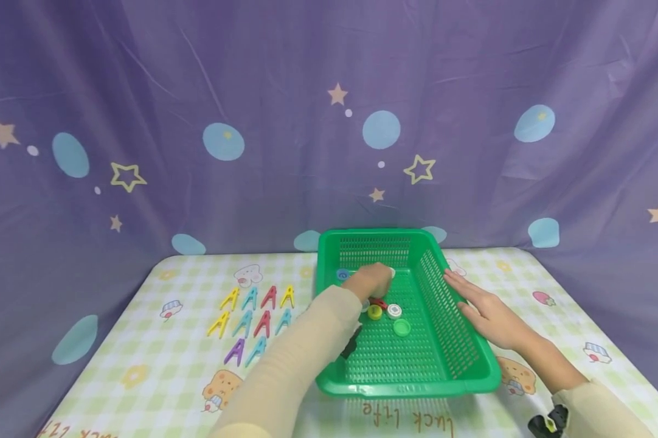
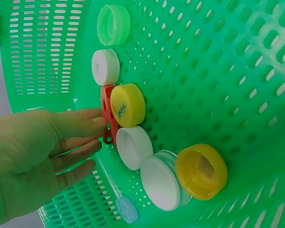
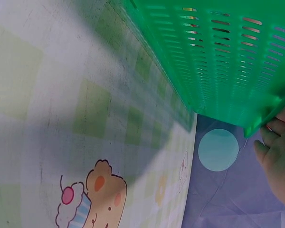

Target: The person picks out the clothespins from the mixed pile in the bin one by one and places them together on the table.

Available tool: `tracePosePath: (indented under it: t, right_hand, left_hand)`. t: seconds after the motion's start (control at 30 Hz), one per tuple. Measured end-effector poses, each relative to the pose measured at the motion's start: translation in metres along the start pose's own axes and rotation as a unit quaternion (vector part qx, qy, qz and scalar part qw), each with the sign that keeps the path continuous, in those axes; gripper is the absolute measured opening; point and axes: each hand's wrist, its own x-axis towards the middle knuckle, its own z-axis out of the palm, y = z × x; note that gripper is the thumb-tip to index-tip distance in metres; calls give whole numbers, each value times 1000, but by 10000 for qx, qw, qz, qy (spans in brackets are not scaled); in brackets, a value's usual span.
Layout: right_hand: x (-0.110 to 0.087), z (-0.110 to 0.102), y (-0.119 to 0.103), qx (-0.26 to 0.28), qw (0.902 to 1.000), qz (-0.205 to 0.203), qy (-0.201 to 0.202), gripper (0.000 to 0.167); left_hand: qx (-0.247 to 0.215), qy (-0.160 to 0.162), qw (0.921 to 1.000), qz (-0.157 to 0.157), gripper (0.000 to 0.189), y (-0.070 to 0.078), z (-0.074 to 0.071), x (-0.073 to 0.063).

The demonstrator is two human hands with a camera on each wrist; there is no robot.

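Note:
My left hand (image 1: 374,280) reaches down into a green plastic basket (image 1: 405,387). In the left wrist view its thumb and forefinger tips pinch at the edge of a red clothespin (image 2: 107,110), while the other fingers stay extended. The clothespin lies against a yellow bottle cap (image 2: 128,105), among white caps (image 2: 106,67), a light green cap (image 2: 113,24) and a second yellow cap (image 2: 202,171). Along the basket's right rim rests my right hand (image 1: 490,313), fingers straight; in the right wrist view its fingertips (image 3: 261,151) are right at the rim.
Left of the basket, yellow, blue, red and purple clothespins (image 1: 264,323) lie in rows on the checked tablecloth (image 1: 159,359). A blue cap (image 1: 342,275) sits near the basket's far left corner. Behind the table hangs a purple curtain (image 1: 285,201).

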Motion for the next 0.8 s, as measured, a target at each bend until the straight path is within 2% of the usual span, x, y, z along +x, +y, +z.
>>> tracePosePath:
  t: [0.23, 0.4, 0.67, 0.8]
  right_hand:
    - [0, 0, 0, -50, 10000, 43, -25, 49]
    - [1, -1, -1, -27, 10000, 37, -33, 49]
    - [1, -1, 0, -25, 10000, 23, -8, 49]
    - [0, 0, 1, -53, 10000, 27, 4, 49]
  left_hand:
    - [-348, -94, 9991, 233, 13, -5, 0, -5]
    - [-287, -223, 9989, 288, 12, -6, -2, -7]
    - [-414, -330, 9982, 291, 2, -4, 0, -10]
    - [-317, -421, 9979, 379, 10, -2, 1, -10]
